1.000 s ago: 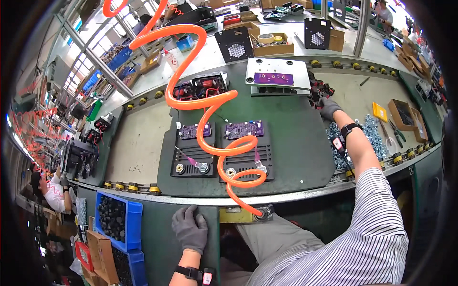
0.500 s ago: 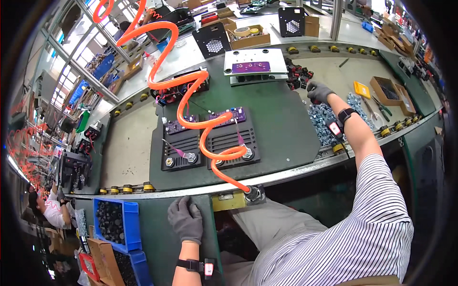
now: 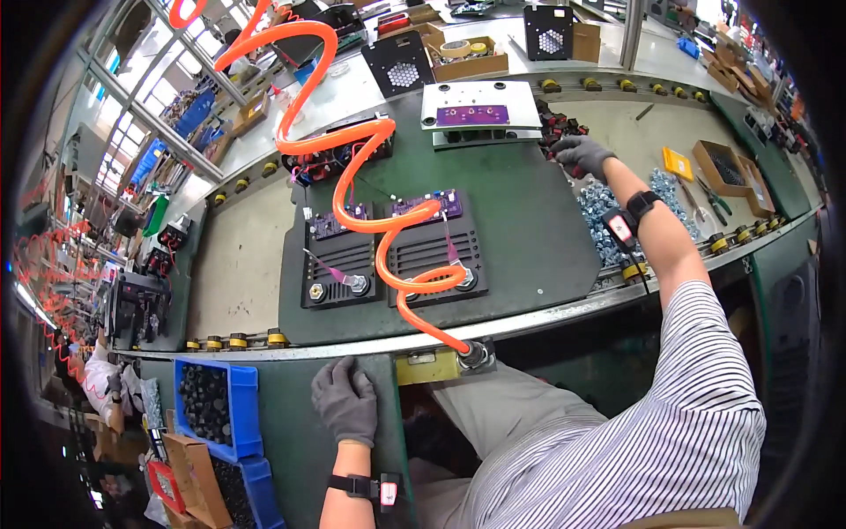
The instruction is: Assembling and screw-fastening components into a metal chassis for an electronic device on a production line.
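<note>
My right hand (image 3: pixel 585 158), in a grey glove, reaches over the far right of the green board, fingers stretched toward a pile of small red-and-black parts (image 3: pixel 557 126). Its fingertips are at the pile's near edge; no held part shows. On the green bench surface at the near left lies my left hand (image 3: pixel 345 404), also gloved, fingers loosely spread and holding nothing. Between the hands, two black slotted housings (image 3: pixel 342 267) sit side by side on the board, with purple circuit boards (image 3: pixel 426 204) at their far ends and metal terminals at their near ends.
A coiled orange air hose (image 3: pixel 361 167) hangs across the housings. Behind them stands a white plate fixture (image 3: pixel 480 97). Loose silvery hardware (image 3: pixel 600 220) lies beneath my right forearm. A blue bin (image 3: pixel 247 414) of black parts stands left of my left hand. Pliers (image 3: pixel 716 201) lie at right.
My right hand has moved slightly left to the red-and-black parts, and its fingers have stretched out. My left hand stays in place. The whole view has shifted a little.
</note>
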`<state>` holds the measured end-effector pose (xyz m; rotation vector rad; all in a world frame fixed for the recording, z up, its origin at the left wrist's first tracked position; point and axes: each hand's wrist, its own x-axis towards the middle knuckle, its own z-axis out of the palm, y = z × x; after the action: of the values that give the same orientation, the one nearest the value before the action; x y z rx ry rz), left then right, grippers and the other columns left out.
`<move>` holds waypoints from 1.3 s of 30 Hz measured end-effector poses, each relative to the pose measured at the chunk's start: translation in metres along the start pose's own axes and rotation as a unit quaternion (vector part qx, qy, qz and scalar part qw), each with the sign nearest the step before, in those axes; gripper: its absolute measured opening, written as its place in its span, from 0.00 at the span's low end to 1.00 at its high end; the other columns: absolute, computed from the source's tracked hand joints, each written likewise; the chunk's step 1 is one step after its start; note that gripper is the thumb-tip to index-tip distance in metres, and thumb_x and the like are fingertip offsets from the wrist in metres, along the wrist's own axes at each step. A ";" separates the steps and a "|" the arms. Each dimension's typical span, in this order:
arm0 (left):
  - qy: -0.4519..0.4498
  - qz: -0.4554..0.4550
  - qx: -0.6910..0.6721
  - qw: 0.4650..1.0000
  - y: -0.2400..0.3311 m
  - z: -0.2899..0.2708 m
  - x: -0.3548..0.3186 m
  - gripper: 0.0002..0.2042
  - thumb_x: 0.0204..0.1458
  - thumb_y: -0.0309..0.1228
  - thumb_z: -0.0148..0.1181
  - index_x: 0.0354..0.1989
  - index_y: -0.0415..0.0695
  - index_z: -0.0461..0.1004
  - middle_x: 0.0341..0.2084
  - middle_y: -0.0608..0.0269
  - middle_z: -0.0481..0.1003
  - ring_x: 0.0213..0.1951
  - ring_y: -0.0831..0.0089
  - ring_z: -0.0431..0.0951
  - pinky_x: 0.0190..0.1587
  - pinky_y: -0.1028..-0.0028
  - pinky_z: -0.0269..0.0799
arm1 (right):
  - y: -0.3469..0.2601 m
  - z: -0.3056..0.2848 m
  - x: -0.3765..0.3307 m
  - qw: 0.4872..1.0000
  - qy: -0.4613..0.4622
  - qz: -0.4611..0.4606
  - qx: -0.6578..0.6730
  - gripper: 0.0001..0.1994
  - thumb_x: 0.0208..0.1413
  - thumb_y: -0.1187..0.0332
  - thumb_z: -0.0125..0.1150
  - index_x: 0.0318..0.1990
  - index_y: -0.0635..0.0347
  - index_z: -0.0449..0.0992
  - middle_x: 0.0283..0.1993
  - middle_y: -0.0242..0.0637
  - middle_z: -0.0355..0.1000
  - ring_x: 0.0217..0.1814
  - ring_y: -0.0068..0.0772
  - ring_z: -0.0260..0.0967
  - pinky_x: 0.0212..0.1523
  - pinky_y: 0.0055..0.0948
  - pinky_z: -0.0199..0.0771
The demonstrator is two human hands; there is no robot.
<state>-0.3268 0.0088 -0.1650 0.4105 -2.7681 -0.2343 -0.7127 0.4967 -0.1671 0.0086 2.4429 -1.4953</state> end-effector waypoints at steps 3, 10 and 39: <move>-0.008 -0.005 -0.001 1.000 0.001 -0.001 0.001 0.15 0.51 0.36 0.58 0.47 0.50 0.76 0.47 0.56 0.72 0.57 0.54 0.66 0.61 0.56 0.61 | -0.020 0.018 -0.024 0.988 -0.046 -0.069 0.129 0.20 0.54 0.69 0.64 0.55 0.62 0.75 0.39 0.31 0.75 0.34 0.20 0.72 0.32 0.21 0.73; -0.004 -0.006 0.011 1.000 0.002 0.000 0.001 0.14 0.51 0.36 0.58 0.47 0.49 0.76 0.48 0.56 0.72 0.56 0.54 0.67 0.60 0.56 0.61 | -0.073 0.087 -0.126 0.953 -0.261 -0.139 -0.061 0.17 0.55 0.68 0.62 0.53 0.58 0.76 0.41 0.37 0.74 0.39 0.28 0.75 0.44 0.28 0.76; -0.035 0.068 0.049 0.996 -0.016 0.012 -0.003 0.26 0.57 0.42 0.53 0.63 0.43 0.67 0.62 0.47 0.66 0.64 0.50 0.62 0.67 0.57 0.55 | 0.145 -0.304 -0.516 0.591 0.495 0.417 -0.482 0.35 0.50 0.45 0.64 0.64 0.48 0.66 0.66 0.46 0.63 0.70 0.51 0.56 0.68 0.46 0.58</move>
<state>-0.3248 -0.0038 -0.1806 0.2405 -2.8701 -0.0812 -0.2647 0.9016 -0.0418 1.8484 2.7774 0.5490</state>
